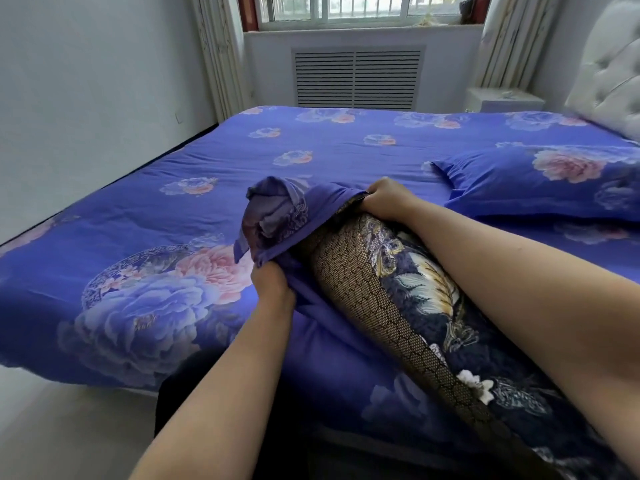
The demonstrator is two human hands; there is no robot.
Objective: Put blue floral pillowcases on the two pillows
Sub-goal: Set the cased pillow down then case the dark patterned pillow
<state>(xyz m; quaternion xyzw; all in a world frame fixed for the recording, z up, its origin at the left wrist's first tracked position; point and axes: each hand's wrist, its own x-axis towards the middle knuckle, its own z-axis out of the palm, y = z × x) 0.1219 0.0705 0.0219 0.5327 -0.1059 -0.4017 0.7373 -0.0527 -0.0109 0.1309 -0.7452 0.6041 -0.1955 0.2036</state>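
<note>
Pillowcase (pixel 277 216) gripped by both hands (pillow (pixel 398 282) half-covered).

Two bare forearms enter the head view from the lower edge, each ending in a bare hand: the left hand (pixel 273 282) and the right hand (pixel 388 199). No sleeve, cuff or glove covers either arm over its visible length (from the frame edge up to the wrist). The visible parts of the wrists and hands carry no watch, band or ring. The right forearm appears much broader than the left, as it lies closer to the wide-angle lens. Below and between the forearms a dark, near-black garment is visible on the lower body; its cut and fabric cannot be determined.
</note>
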